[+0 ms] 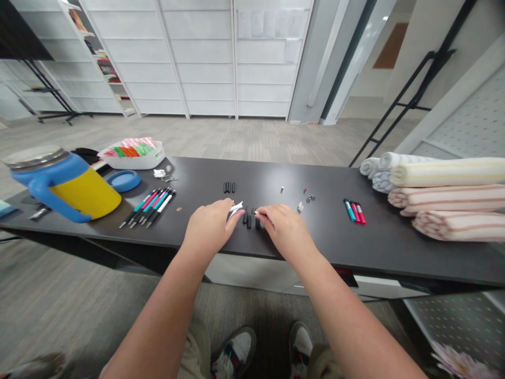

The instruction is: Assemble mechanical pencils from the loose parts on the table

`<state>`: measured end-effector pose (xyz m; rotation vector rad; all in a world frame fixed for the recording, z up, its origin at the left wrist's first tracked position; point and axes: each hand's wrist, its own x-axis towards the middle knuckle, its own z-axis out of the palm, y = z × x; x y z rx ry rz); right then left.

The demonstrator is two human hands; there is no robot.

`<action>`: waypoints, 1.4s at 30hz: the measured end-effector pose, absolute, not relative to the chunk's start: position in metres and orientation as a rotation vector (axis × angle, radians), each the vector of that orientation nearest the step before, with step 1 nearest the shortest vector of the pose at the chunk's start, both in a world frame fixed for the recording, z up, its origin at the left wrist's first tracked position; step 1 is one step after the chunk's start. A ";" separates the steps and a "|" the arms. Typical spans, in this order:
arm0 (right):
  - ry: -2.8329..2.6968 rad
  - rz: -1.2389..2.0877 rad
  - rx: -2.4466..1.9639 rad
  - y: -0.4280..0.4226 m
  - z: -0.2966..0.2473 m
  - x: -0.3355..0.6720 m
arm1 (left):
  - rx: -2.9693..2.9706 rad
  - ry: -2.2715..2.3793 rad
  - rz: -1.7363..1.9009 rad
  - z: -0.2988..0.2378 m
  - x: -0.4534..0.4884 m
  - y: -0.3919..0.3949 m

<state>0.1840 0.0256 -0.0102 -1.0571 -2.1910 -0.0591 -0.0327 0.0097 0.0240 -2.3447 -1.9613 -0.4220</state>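
My left hand (pixel 211 223) is closed around slim white pen parts (pixel 236 207), which poke out past the thumb and forefinger. Facing it across a small gap, my right hand (pixel 282 223) pinches something tiny, mostly hidden by the fingertips. Short black tubes (pixel 248 220) lie on the dark table between my hands. A little farther back is a row of small black pieces (pixel 229 187). Beyond my right hand are a small metal heap (pixel 311 198), a clear piece (pixel 300 207), a red-tipped bit (pixel 305 190) and a white bit (pixel 282 189).
Several pens (pixel 148 208) lie left, beside a blue-and-yellow mug (pixel 74 184), a blue ring (pixel 124 180) and a white basket (pixel 136 162) of colourful packets. Teal and pink pen barrels (pixel 355 211) lie right, before rolled towels (pixel 453 195). The dark table's (pixel 382 252) front edge runs below my wrists.
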 end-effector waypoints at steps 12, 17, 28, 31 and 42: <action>-2.155 -0.089 -0.908 0.022 -0.014 0.184 | -2.491 -1.738 -0.259 0.022 -0.012 0.002; -2.076 -0.077 -0.956 0.019 -0.007 0.183 | -2.470 -1.798 -0.235 0.020 -0.014 0.004; -2.133 -0.094 -0.857 0.019 -0.014 0.183 | -2.470 -1.795 -0.231 0.017 -0.011 0.004; -2.138 -0.083 -0.834 0.016 -0.016 0.183 | -2.503 -1.863 -0.344 0.016 -0.009 0.004; -1.939 -0.070 -0.974 0.015 -0.006 0.183 | -2.159 -2.428 -0.719 0.025 -0.051 0.014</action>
